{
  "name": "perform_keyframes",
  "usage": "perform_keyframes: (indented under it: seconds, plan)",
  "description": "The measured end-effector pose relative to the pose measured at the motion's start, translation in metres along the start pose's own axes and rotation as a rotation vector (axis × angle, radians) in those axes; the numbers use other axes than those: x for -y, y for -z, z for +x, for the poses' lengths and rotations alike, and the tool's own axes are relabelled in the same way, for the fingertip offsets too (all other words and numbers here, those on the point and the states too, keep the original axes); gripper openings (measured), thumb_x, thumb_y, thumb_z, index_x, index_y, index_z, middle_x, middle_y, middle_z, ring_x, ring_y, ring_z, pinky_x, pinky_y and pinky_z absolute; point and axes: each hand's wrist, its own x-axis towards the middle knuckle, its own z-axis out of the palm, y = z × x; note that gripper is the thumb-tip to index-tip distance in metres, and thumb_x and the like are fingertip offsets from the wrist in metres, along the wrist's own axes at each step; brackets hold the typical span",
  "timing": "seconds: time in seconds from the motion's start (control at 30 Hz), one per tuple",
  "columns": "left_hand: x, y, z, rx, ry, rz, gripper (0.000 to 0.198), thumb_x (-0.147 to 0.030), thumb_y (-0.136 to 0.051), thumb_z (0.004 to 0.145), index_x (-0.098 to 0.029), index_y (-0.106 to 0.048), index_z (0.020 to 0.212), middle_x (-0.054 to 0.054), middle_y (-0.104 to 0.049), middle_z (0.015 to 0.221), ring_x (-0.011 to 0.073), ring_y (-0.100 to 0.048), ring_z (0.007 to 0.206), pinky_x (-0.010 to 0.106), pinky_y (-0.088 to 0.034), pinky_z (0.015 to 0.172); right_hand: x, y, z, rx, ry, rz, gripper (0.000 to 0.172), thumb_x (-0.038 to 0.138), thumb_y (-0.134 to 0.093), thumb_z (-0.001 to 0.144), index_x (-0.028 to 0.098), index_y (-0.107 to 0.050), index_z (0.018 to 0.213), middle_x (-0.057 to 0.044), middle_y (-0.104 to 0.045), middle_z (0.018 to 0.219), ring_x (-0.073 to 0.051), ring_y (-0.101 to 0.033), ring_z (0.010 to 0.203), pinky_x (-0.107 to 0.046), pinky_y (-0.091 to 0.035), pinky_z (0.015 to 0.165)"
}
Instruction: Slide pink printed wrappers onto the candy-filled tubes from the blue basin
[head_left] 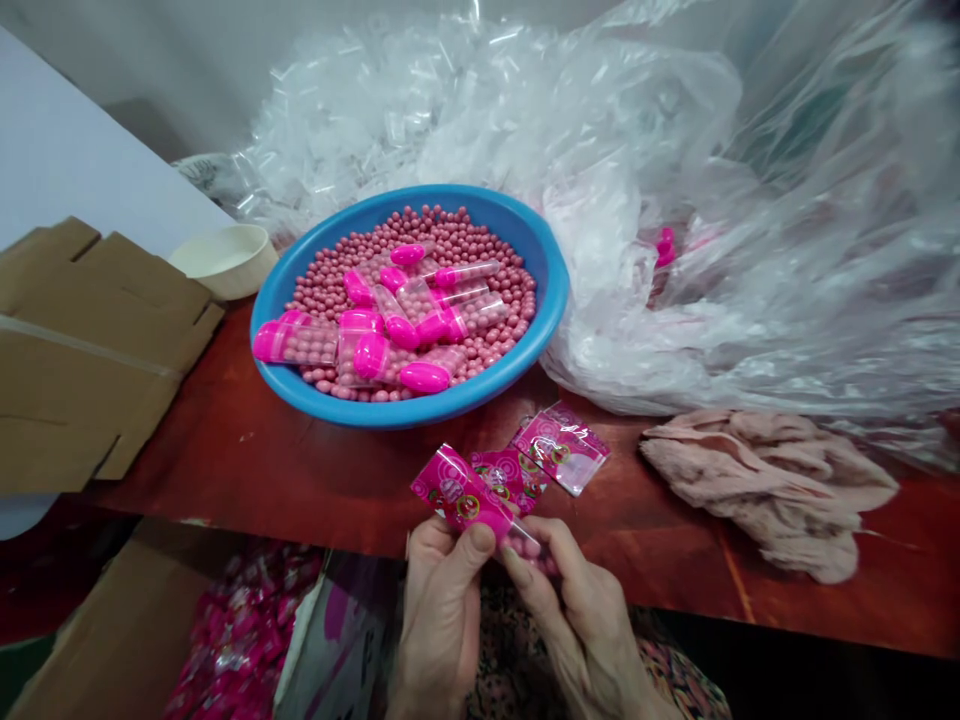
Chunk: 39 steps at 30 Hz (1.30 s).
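Both hands work on one clear plastic tube of pink candy balls, held over the table's front edge. A printed pink wrapper sleeve covers its far end. My left hand pinches the sleeve between thumb and fingers. Lower down, my right hand grips the bare tube, its thumb and forefinger on either side. Just beyond the hands lie a few more flat wrapper sleeves, overlapping. Behind them stands a blue basin of pink balls, with several filled, pink-capped tubes on top.
A crumpled beige cloth lies at the right on the red table. Clear plastic bags fill the back. At left are a cardboard box and a cream bowl. Below the edge, a box holds many pink wrapped packets.
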Motion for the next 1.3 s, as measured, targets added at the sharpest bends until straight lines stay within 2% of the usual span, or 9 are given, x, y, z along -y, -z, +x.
perform_keyframes:
  seconds: [0.23,0.43,0.53,0.7,0.83,0.93,1.03,1.13,1.3]
  plan:
    - [0.004,-0.001,-0.006,0.014,0.061,-0.114,0.017,-0.026,-0.078,0.062,-0.014,-0.071,0.072,0.004,-0.07,0.065,0.0168,-0.065,0.063,0.03,-0.052,0.068,0.005,-0.01,-0.009,-0.119,-0.066,0.101,0.015,0.029,-0.045,0.091,0.021,-0.056,0.098,0.002,-0.063,0.069,-0.01,-0.06,0.053,-0.016,-0.048,0.054]
    - [0.003,-0.003,-0.009,-0.069,-0.018,-0.102,0.021,-0.032,-0.078,0.062,-0.014,-0.071,0.071,0.005,-0.071,0.065,0.0159,-0.064,0.062,0.028,-0.052,0.066,0.01,-0.017,-0.004,-0.03,-0.296,0.353,0.026,0.038,-0.043,0.092,0.02,-0.05,0.074,0.007,-0.044,0.053,-0.007,-0.044,0.043,-0.016,-0.038,0.042]
    - [0.003,-0.001,-0.009,-0.104,-0.074,-0.037,0.017,-0.03,-0.078,0.063,-0.015,-0.072,0.069,0.004,-0.071,0.062,0.0149,-0.064,0.059,0.026,-0.052,0.064,0.008,-0.022,-0.005,-0.018,-0.265,0.366,0.027,0.037,-0.043,0.092,0.02,-0.048,0.072,0.007,-0.041,0.054,-0.007,-0.042,0.043,-0.016,-0.036,0.04]
    - [0.005,0.0,-0.009,-0.068,-0.072,-0.005,0.011,-0.027,-0.076,0.065,-0.017,-0.073,0.069,0.003,-0.071,0.061,0.0145,-0.064,0.058,0.026,-0.052,0.063,0.004,-0.023,-0.007,-0.121,-0.112,0.116,0.017,0.029,-0.046,0.089,0.019,-0.054,0.078,0.005,-0.051,0.057,-0.009,-0.05,0.046,-0.016,-0.04,0.044]
    - [0.006,-0.003,-0.008,-0.029,-0.044,0.008,0.013,-0.028,-0.076,0.066,-0.016,-0.073,0.072,0.003,-0.07,0.058,0.016,-0.064,0.058,0.028,-0.053,0.063,0.004,-0.02,-0.006,-0.117,-0.177,0.149,0.021,0.032,-0.046,0.09,0.019,-0.054,0.075,0.006,-0.047,0.055,-0.008,-0.047,0.044,-0.016,-0.038,0.043]
    - [0.004,-0.002,-0.006,-0.031,-0.033,-0.011,0.016,-0.027,-0.076,0.065,-0.016,-0.073,0.076,0.003,-0.07,0.061,0.0159,-0.064,0.058,0.028,-0.053,0.062,0.002,-0.018,-0.004,-0.036,-0.285,0.315,0.027,0.038,-0.047,0.09,0.019,-0.051,0.072,0.006,-0.042,0.055,-0.007,-0.043,0.044,-0.016,-0.036,0.04]
    - [0.002,0.0,-0.004,-0.055,0.005,-0.043,0.017,-0.031,-0.072,0.07,-0.015,-0.071,0.075,0.004,-0.07,0.063,0.015,-0.064,0.058,0.026,-0.052,0.06,0.001,-0.016,-0.003,0.104,-0.342,0.476,0.023,0.039,-0.047,0.09,0.018,-0.054,0.086,0.005,-0.048,0.06,-0.006,-0.043,0.042,-0.015,-0.035,0.035]
    - [-0.001,0.002,-0.003,-0.047,0.031,-0.068,0.023,-0.037,-0.067,0.074,-0.014,-0.068,0.071,0.004,-0.068,0.06,0.0148,-0.062,0.056,0.026,-0.052,0.056,0.003,-0.015,-0.003,0.19,-0.382,0.513,0.023,0.039,-0.042,0.092,0.019,-0.052,0.087,0.005,-0.049,0.059,-0.005,-0.041,0.037,-0.015,-0.034,0.033]
    - [-0.004,0.001,-0.003,0.008,0.013,-0.082,0.022,-0.034,-0.074,0.067,-0.014,-0.07,0.075,0.003,-0.066,0.059,0.0136,-0.06,0.055,0.025,-0.051,0.056,0.009,-0.016,-0.005,0.094,-0.168,0.254,0.017,0.03,-0.04,0.093,0.02,-0.051,0.085,0.002,-0.056,0.063,-0.011,-0.057,0.051,-0.018,-0.045,0.048]
